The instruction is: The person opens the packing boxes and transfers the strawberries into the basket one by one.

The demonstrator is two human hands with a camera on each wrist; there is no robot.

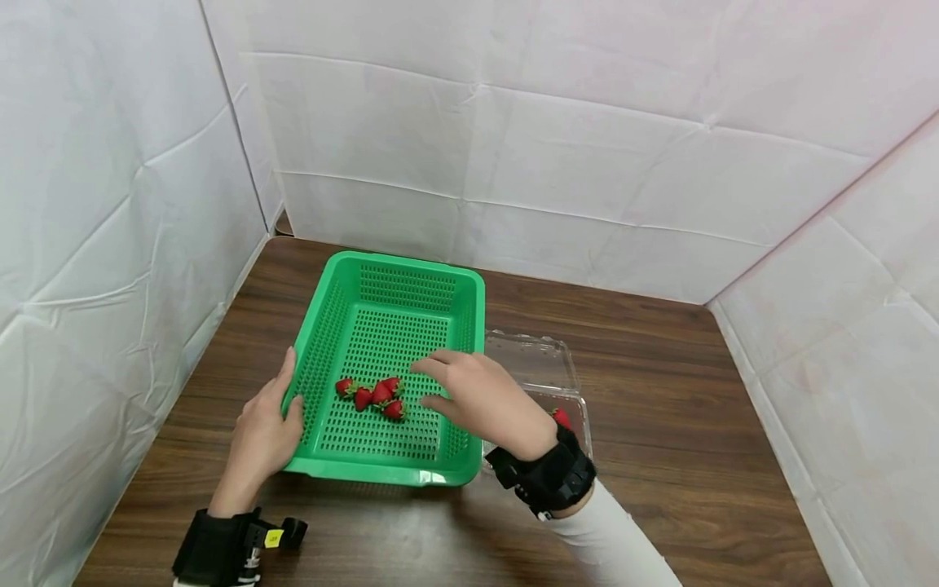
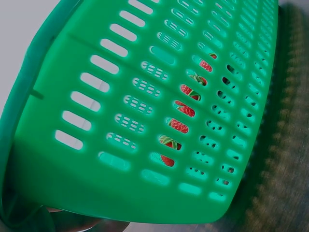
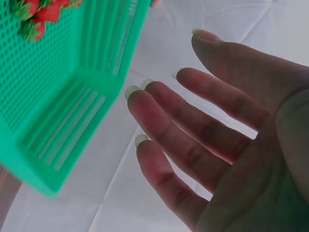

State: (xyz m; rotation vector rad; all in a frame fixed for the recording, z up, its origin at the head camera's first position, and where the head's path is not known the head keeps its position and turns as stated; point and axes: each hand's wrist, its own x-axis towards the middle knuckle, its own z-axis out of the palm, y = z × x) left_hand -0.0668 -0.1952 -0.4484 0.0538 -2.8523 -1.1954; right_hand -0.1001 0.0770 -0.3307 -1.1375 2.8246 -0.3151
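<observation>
A green perforated basket point(image 1: 399, 281) stands on the wooden table with several strawberries point(image 1: 374, 395) grouped on its floor. My left hand point(image 1: 284, 383) holds the basket's left wall near the front corner, thumb hooked over the rim. My right hand point(image 1: 447, 383) hovers over the basket's right half just beside the berries, fingers straight and holding nothing. In the right wrist view that hand point(image 3: 193, 140) shows spread, bare fingers, with the basket point(image 3: 72, 72) and strawberries point(image 3: 38, 12) at upper left. The left wrist view shows the basket's outer wall point(image 2: 120, 96) with the strawberries point(image 2: 178, 125) visible through its slots.
A clear plastic clamshell point(image 1: 539, 363) lies open just right of the basket, with one strawberry point(image 1: 561, 418) in it behind my right wrist. White padded walls point(image 1: 587, 163) close in the table at the back and on both sides. Bare wood point(image 1: 660, 391) stretches to the right.
</observation>
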